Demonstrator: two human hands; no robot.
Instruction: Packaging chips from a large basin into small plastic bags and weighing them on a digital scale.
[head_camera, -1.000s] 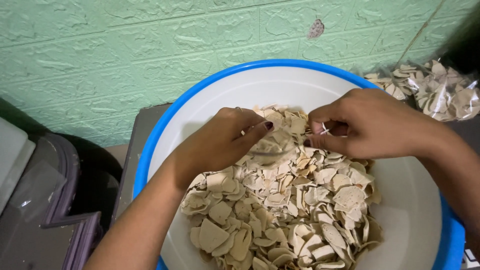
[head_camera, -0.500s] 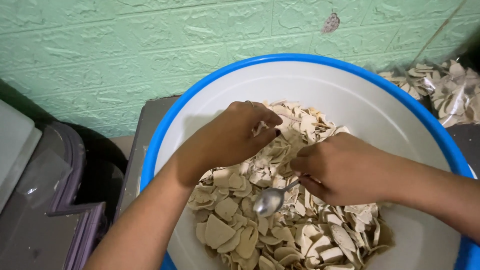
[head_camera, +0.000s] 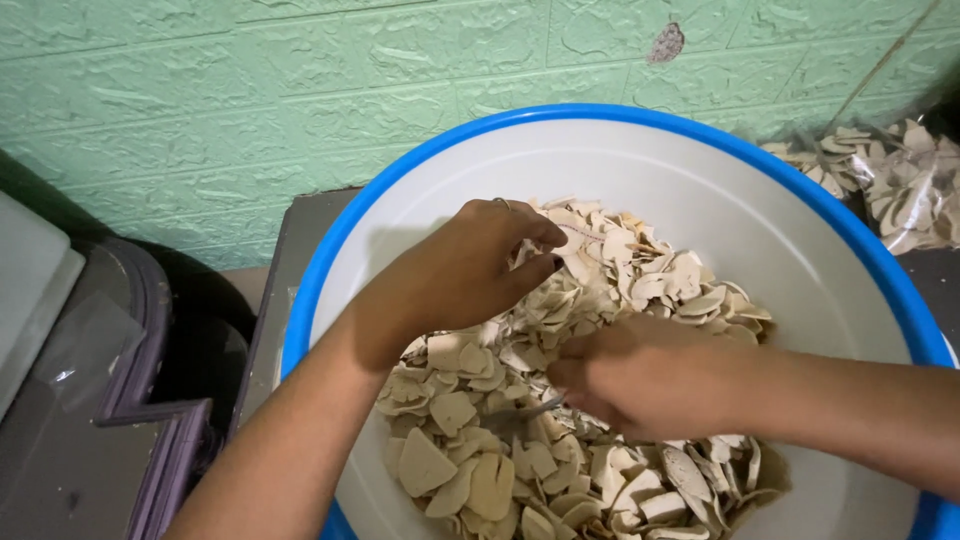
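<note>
- The spoon (head_camera: 535, 408) is mostly hidden: only a thin grey piece of its handle shows, just left of the right hand, and the bowl of the spoon is buried under the chips.
- The basin (head_camera: 640, 115) is cut off by the lower and right edges of the picture, so its near rim cannot be seen.
- What the left fingers are pinching is hard to make out, because the knuckles cover it.
- The right hand (head_camera: 640, 378) is closed, with the fingers curled down and together around the spoon handle. It rests low on the pile, in the near middle of the basin.
- The left hand (head_camera: 455, 275) is loosely closed, thumb and fingertips brought together on the chips at the far top of the pile. A thin ring sits on one finger, and the nails are dark.
- The two hands are apart, with chips between them.
- The chips (head_camera: 480, 470) are pale beige, thin, dry and flat or slightly curved, many of them broken into irregular pieces. They fill the middle of the basin as a loose heap.
- The basin is round, smooth plastic, white inside with a bright blue rim. It stands on a dark grey surface (head_camera: 300, 235).
- The wall (head_camera: 250, 100) behind is green, with a raised brick pattern and rough texture.
- At the upper right lie clear plastic bags (head_camera: 900, 185) filled with the same chips.
- At the left stands a dark container with a purple edge (head_camera: 150, 330), partly cut off.
</note>
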